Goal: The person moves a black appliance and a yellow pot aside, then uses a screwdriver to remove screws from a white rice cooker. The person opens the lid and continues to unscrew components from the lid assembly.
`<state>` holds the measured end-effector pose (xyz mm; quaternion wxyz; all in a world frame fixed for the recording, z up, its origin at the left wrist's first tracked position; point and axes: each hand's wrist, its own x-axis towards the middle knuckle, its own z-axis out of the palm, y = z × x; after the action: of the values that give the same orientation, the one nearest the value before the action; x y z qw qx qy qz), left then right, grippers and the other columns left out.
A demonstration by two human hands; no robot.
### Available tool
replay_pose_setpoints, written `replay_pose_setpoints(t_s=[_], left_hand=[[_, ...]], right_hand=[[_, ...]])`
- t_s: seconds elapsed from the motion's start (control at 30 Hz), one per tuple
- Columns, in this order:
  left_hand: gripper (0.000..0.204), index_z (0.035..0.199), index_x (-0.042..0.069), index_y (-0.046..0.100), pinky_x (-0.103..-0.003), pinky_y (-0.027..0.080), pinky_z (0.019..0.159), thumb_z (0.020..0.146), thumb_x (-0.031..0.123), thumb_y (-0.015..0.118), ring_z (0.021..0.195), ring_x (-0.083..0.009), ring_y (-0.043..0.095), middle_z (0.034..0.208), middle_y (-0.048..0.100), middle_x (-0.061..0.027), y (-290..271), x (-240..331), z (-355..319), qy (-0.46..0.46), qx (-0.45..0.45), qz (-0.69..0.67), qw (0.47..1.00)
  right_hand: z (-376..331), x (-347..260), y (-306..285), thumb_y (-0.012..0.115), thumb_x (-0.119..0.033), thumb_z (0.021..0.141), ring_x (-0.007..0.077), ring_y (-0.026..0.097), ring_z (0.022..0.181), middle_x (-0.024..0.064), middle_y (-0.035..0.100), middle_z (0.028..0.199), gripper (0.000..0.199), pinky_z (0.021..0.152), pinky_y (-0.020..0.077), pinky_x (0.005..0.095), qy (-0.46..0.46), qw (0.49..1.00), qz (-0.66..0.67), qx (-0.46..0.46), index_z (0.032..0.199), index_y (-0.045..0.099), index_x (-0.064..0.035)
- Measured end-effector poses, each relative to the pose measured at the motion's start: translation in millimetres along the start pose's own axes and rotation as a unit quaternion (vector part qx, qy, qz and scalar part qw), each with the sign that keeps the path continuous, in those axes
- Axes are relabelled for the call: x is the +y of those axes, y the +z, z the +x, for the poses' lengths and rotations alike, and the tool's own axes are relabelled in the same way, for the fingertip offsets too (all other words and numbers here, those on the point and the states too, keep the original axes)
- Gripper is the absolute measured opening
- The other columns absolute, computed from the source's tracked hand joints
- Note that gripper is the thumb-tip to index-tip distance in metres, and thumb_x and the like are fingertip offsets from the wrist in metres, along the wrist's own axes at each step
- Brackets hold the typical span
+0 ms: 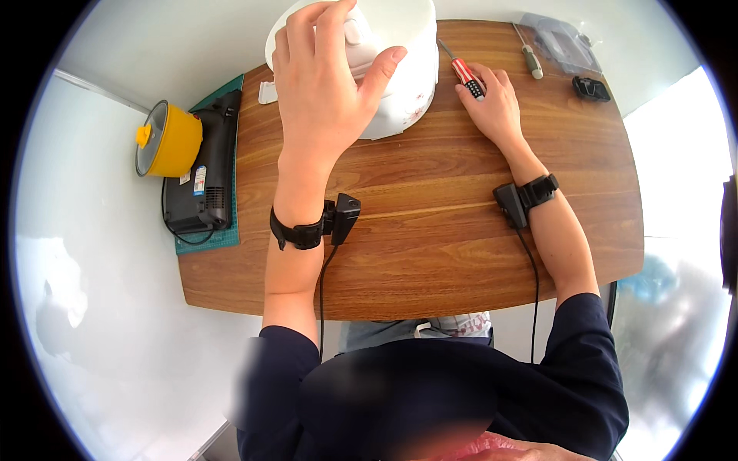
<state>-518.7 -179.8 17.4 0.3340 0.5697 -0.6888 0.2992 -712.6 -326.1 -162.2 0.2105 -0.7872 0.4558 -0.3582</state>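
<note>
My left hand (323, 81) lies over a white round appliance (403, 96) with a pink flower print, at the far edge of the table. Its thumb is stretched apart from the fingers, and whether the fingertips press on the appliance is hard to see. To the right of the appliance, my right hand (496, 106) has its thumb and index finger on either side of a screwdriver's handle (466, 77). That handle is red and white striped with a black dotted end. The metal shaft points away toward the appliance.
A second screwdriver (532, 63), a clear plastic bag (565, 42) and a small black part (591, 89) lie at the far right. On the left, a yellow pot (175, 142) and a black device (201, 196) sit on a green mat (204, 242). Cables hang from both wristbands.
</note>
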Motion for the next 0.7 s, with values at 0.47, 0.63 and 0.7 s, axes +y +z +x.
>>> replay_pose_setpoints(t_s=[0.47, 0.63, 0.7], left_hand=[[0.048, 0.110, 0.011, 0.068, -0.049, 0.050, 0.088, 0.070, 0.028, 0.087, 0.111, -0.0397, 0.062, 0.129, 0.061, -0.0166, 11, -2, -4, 0.023, 0.009, 0.012, 1.000], [0.036, 0.100, 0.011, 0.072, -0.046, 0.054, 0.086, 0.068, 0.020, 0.086, 0.109, -0.0389, 0.065, 0.129, 0.062, -0.0171, 3, -22, 0, 0.039, -0.022, -0.077, 0.996], [0.036, 0.101, 0.010, 0.072, -0.046, 0.055, 0.087, 0.068, 0.018, 0.085, 0.110, -0.0389, 0.065, 0.130, 0.062, -0.0178, -2, -30, 1, 0.037, -0.041, -0.123, 0.991]], right_hand=[[0, 2, 2, 0.074, -0.034, 0.089, 0.0345, 0.061, 0.113, 0.0157, 0.061, 0.118, 0.048, 0.097, 0.0513, 0.0444, 0.000, 1.000, -0.001, 0.002, 0.133, 0.065, -0.0187], [0, 3, 0, 0.074, -0.034, 0.089, 0.0347, 0.061, 0.112, 0.0157, 0.061, 0.117, 0.048, 0.097, 0.0513, 0.0444, -0.004, 1.000, -0.007, 0.005, 0.133, 0.066, -0.0178], [0, 2, 0, 0.074, -0.034, 0.089, 0.0347, 0.061, 0.112, 0.0157, 0.062, 0.117, 0.048, 0.097, 0.0513, 0.0444, -0.005, 1.000, -0.004, 0.003, 0.133, 0.065, -0.0175]])
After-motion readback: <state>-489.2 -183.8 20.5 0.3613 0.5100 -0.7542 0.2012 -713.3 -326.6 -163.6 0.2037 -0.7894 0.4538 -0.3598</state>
